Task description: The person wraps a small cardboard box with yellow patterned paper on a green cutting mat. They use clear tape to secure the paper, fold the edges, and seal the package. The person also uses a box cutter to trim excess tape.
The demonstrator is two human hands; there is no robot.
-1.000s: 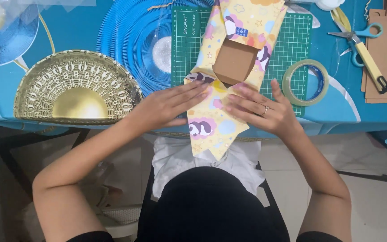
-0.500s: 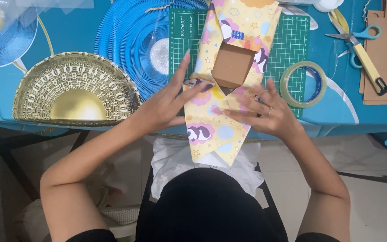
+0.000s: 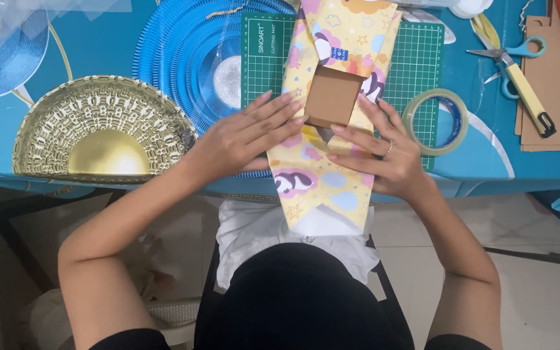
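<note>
The small brown cardboard box [image 3: 332, 97] sits on a strip of yellow patterned wrapping paper [image 3: 322, 175], near the front edge of the table [image 3: 98, 39], roughly at its middle. The paper runs from the back edge, over the green cutting mat [image 3: 267, 71], past the front edge, and its end hangs down toward the person's lap.

The left hand [image 3: 244, 136] lies flat on the paper just left of the box, fingers extended; the fingertips [image 3: 290, 104] reach the box's left side. It grips nothing. The right hand [image 3: 380, 152] lies spread on the paper at the box's right and front, fingers extended, palm down. It also grips nothing; whether the fingertips touch the box wall cannot be told.

A roll of clear tape [image 3: 437, 121] rests just right of the right hand, partly on the mat's right edge. Scissors [image 3: 507, 55] with blue handles and a yellow utility knife [image 3: 529, 100] lie toward the back right corner, beside brown card sheets [image 3: 559, 91]. A blue pleated round tray [image 3: 183, 65] sits left of the mat; a gold half-round tray [image 3: 102, 136] lies at the front edge, left.
</note>
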